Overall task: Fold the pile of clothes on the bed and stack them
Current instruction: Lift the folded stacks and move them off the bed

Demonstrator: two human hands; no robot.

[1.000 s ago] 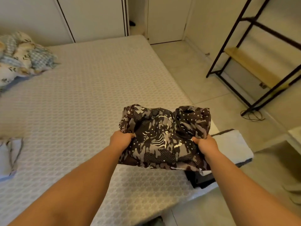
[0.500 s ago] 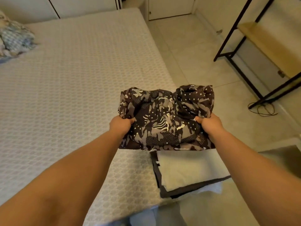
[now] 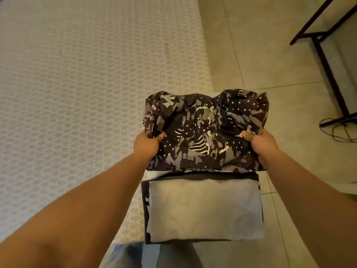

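A folded dark camouflage-print garment (image 3: 204, 130) hangs in the air over the bed's near right corner. My left hand (image 3: 147, 144) grips its left edge and my right hand (image 3: 259, 143) grips its right edge, thumbs on top. Just below and nearer to me lies a stack of folded clothes (image 3: 204, 207), with a light grey piece on top, a dark one under it and a white one at the bottom. The garment's near edge overlaps the far end of the stack.
The bed (image 3: 77, 93) with its white patterned cover fills the left. To the right is tiled floor (image 3: 270, 55), a dark metal rack leg (image 3: 328, 70) and a loose cord (image 3: 342, 130) on the floor. Blue fabric (image 3: 125, 254) shows at the bottom edge.
My view has tilted down and the garment has travelled right, over the stack at the bed's corner. Both hands keep their hold. The pile at the bed's far left has left the view.
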